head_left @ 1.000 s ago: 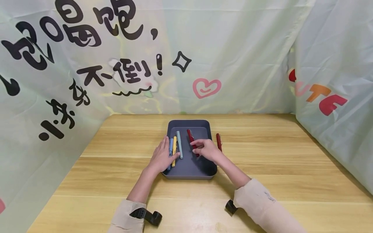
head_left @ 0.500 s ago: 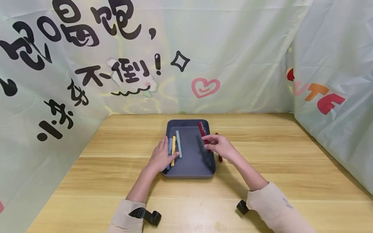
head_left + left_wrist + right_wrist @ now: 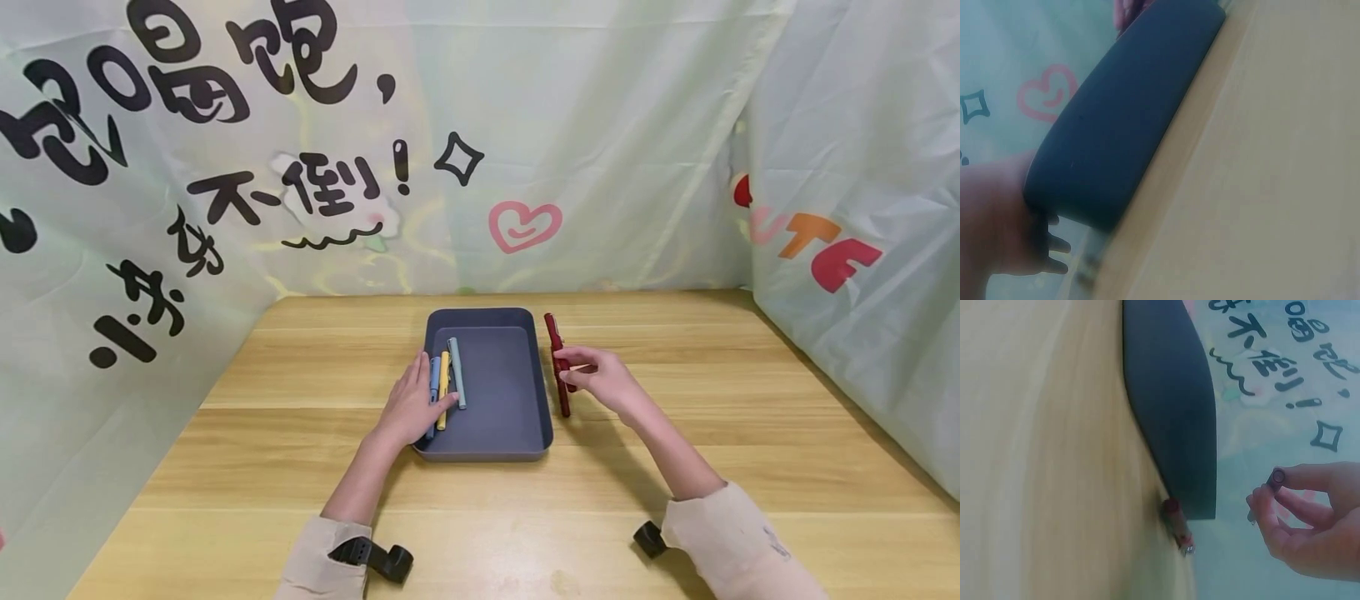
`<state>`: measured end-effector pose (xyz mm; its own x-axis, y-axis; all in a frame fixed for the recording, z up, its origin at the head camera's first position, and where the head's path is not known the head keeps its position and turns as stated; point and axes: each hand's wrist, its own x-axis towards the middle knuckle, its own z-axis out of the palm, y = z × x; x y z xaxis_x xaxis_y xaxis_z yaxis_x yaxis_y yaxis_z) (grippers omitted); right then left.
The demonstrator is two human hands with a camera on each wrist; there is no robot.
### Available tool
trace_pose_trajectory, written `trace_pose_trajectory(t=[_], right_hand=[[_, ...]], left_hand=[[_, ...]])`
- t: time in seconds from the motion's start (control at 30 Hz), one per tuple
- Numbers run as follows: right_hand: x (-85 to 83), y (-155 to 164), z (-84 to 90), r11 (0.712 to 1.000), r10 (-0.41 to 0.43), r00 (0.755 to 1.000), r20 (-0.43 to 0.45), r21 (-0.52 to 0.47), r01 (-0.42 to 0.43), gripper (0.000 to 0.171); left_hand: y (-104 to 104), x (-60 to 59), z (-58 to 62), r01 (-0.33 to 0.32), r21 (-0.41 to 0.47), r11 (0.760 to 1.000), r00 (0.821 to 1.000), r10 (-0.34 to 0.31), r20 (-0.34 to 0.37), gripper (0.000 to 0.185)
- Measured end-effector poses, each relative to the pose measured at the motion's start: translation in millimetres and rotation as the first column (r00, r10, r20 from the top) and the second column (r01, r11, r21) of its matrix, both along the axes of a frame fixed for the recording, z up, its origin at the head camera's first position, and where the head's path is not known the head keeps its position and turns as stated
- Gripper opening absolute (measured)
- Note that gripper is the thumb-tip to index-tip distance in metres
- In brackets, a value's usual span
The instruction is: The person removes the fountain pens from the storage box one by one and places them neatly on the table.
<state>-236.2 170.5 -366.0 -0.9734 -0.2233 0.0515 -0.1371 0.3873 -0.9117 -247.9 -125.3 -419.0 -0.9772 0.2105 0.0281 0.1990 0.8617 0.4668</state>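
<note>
A dark grey tray (image 3: 495,446) lies mid-table with a blue pen (image 3: 434,375), a yellow pen (image 3: 444,371) and a pale teal pen (image 3: 456,367) along its left side. My left hand (image 3: 429,393) rests flat over the tray's left rim, fingers touching the blue and yellow pens; the left wrist view shows the tray's outer wall (image 3: 1129,125). My right hand (image 3: 576,367) pinches a dark red pen (image 3: 552,332) just right of the tray, above the table; its end (image 3: 1278,477) shows between thumb and fingers. A second red pen (image 3: 564,404) lies on the table below it (image 3: 1177,528).
The wooden table (image 3: 712,375) is walled by pale printed curtains (image 3: 525,125) at the back and both sides. Wood stretches to the left, right and front of the tray. Black wrist straps (image 3: 378,557) sit on both sleeves.
My right hand lifted the red pen out of the tray and carried it right, over the rim, to beside the other red pen. The left hand stayed put.
</note>
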Motion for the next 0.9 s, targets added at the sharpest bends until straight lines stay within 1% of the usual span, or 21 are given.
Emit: trace_pose_trajectory(t=[0.27, 0.43, 0.63, 0.7, 0.9], right_hand=[[1.9, 14, -9.8, 0.999, -0.019, 1.0, -0.02, 0.031, 0.019, 0.036], [1.7, 19, -17.0, 1.0, -0.03, 0.999, -0.012, 0.004, 0.03, 0.036], [1.6, 21, -22.7, 0.999, -0.039, 0.999, 0.027, -0.013, 0.04, 0.036], [1.0, 22, -26.7, 0.999, -0.051, 0.997, 0.055, -0.015, 0.052, 0.036], [-1.7, 25, -38.6, 0.998, -0.065, 0.991, 0.121, 0.008, 0.065, 0.035]], left_hand=[[-1, 1.2, -0.5, 0.015, -0.003, 1.0, 1.0, -0.015, -0.008, 0.09], [-2, 0.9, -1.4, 0.016, -0.002, 1.0, 1.0, -0.016, -0.012, 0.09], [-3, -1.7, -3.4, 0.008, 0.002, 1.0, 1.0, -0.008, -0.007, 0.091], [-3, -1.7, -3.4, 0.008, 0.004, 1.0, 1.0, -0.008, -0.008, 0.091], [-2, -1.0, -3.4, 0.017, 0.004, 1.0, 1.0, -0.016, -0.011, 0.09]])
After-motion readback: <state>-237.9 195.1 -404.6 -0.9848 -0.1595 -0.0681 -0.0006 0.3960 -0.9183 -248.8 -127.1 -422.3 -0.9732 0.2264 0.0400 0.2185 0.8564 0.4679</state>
